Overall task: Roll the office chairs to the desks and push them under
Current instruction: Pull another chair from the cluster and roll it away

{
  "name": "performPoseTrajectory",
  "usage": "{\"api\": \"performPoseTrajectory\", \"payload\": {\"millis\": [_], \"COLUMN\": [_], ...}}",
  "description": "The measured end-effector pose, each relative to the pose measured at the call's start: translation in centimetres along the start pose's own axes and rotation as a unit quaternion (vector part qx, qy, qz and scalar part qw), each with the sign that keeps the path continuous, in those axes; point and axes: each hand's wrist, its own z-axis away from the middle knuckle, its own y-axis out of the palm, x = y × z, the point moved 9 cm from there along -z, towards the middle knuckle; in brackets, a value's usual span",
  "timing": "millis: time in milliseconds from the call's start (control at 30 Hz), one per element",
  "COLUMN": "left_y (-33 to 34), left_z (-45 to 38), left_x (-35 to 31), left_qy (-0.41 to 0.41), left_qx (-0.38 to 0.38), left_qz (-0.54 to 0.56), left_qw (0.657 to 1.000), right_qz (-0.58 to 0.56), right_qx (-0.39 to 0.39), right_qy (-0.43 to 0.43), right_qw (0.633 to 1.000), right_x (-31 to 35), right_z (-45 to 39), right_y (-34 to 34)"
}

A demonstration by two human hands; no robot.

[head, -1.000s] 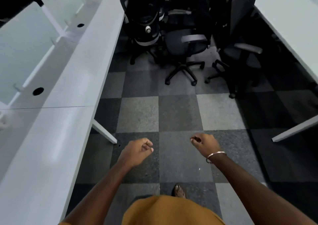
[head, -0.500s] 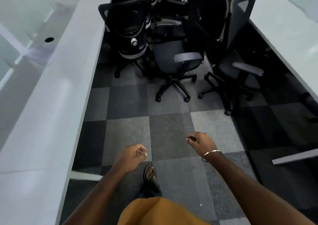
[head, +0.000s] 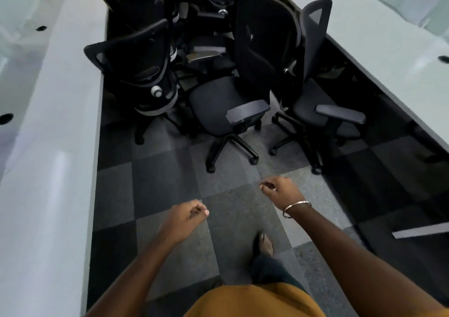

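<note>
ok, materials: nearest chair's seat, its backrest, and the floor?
Seat: looks like matte black woven fabric over padding, no sheen. Backrest: dark, probably mesh or fabric on a plastic frame; too dim to tell. Floor: carpet tiles, grey checker, speckled pile texture.

An office is shown: long white counters [head: 48,146] flank black mesh-backed swivel chairs [head: 228,108] clustered on grey chequered carpet tiles [head: 165,185].

Checkered grey carpet tiles [head: 167,185] cover the floor, a sandalled foot [head: 265,243] stepping on them
</note>
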Motion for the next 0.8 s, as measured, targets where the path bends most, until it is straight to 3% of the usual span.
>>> {"api": "performPoseTrajectory", "payload": {"millis": [233,367,433,533,800], "left_y": [-0.5,-1.1,-1.8,-2.6,-3.2], "left_z": [-13.0,-20.6,-24.2,-28.3,-33.9], "left_x": [-5.4,-10.0,-13.0,-16.9,-20.1], "left_qy": [0.009,-0.008,-0.004,0.005,-0.011], "left_qx": [0.013,-0.006,-0.017,-0.026,-0.02], "left_qz": [0.021,0.042,0.042,0.044,0.055], "left_qw": [1.0,0.999,0.999,0.999,0.998], "right_qz": [0.009,-0.074,-0.167,-0.317,-0.389], "right_qx": [0.002,-0.05,-0.097,-0.156,-0.196], "right_qy": [0.02,0.062,0.113,0.185,0.195], "right_qw": [1.0,0.994,0.975,0.917,0.879], "right_x": [-4.9,-7.8,-8.8,-10.7,-13.2], "right_z": [-15.7,-27.6,-33.1,-40.1,-53.9], "right_y": [-7.4,-14.7,-18.6,-22.8,-27.8]}}
